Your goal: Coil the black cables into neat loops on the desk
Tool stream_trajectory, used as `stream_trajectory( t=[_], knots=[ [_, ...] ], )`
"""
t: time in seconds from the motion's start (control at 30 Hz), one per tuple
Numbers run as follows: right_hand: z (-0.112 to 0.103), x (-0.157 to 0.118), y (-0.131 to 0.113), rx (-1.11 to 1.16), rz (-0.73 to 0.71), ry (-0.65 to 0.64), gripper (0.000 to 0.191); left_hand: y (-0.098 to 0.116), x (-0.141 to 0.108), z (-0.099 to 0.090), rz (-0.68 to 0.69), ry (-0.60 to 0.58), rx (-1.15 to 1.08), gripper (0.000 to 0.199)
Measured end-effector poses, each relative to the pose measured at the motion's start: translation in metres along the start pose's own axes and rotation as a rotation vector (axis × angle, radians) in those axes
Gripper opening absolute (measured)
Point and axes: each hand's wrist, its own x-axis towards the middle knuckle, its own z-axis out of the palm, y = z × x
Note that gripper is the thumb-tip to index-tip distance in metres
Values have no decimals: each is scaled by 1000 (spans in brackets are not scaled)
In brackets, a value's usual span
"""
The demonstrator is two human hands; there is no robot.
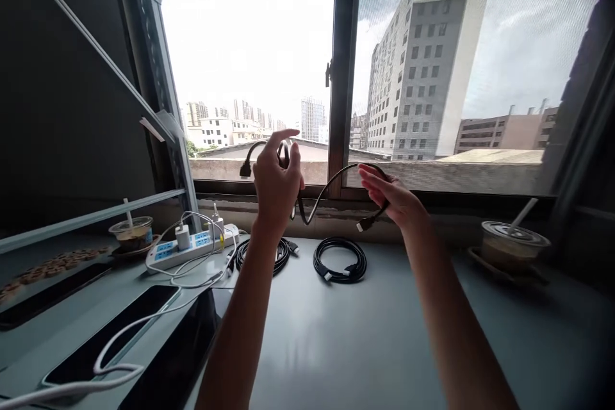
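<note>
A black cable [306, 223] with flat plugs that look like HDMI is held up in front of the window, slack between my two hands. My left hand [277, 179] is closed around a few loops of it, with the index finger raised. One plug [245, 169] dangles to the left of that hand. At the cable's other stretch, my right hand [391, 195] has its fingers fairly straight and the cable caught against them; the exact grip is partly hidden. The other plug [365, 225] hangs just below it.
On the table [336, 346] lie two coiled black cables, one [339, 260] in the middle and one [283, 257] partly behind my left forearm. A power strip [192, 246] with white chargers, phones [115, 333] and white cords occupy the left. Drink cups [514, 245] stand at both sides.
</note>
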Motion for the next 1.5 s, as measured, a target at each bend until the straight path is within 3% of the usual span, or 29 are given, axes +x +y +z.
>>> stream_trajectory(
  t=[0.13,0.23,0.33,0.47,0.63,0.7,0.77,0.83,0.93,1.07,1.17,1.3,1.5],
  knots=[
    [-27,-9,-26,6,-96,99,26,-10,7,-8,71,155,35,21],
    [-42,-20,-45,-85,-338,337,25,-13,11,-14,97,310,-11,20],
    [-50,-32,-61,-89,-445,435,22,-9,12,-19,110,342,-76,21],
    [-42,-46,-74,9,-300,265,21,-5,12,-20,122,177,-192,34],
    [-10,-51,-65,119,-88,-208,42,-2,7,-9,102,-58,-330,60],
    [4,-49,-56,62,-20,-309,40,1,3,-5,118,-162,-335,62],
    [15,-47,-49,-41,18,-319,28,6,0,-4,145,-300,-337,64],
    [24,-46,-44,-167,20,-249,17,9,-2,-4,140,-454,-345,65],
    [31,-48,-40,-331,23,-143,37,11,-4,-5,84,-593,-391,65],
    [31,-51,-39,-423,72,-265,44,11,-7,-3,79,-675,-456,64],
    [30,-52,-39,-440,17,-352,46,16,-13,0,78,-737,-460,61],
    [32,-60,-45,-418,-150,-210,61,26,-18,4,78,-654,-400,51],
    [33,-76,-59,-357,-419,-25,50,28,-15,6,-16,-225,-304,46]
  ],
)
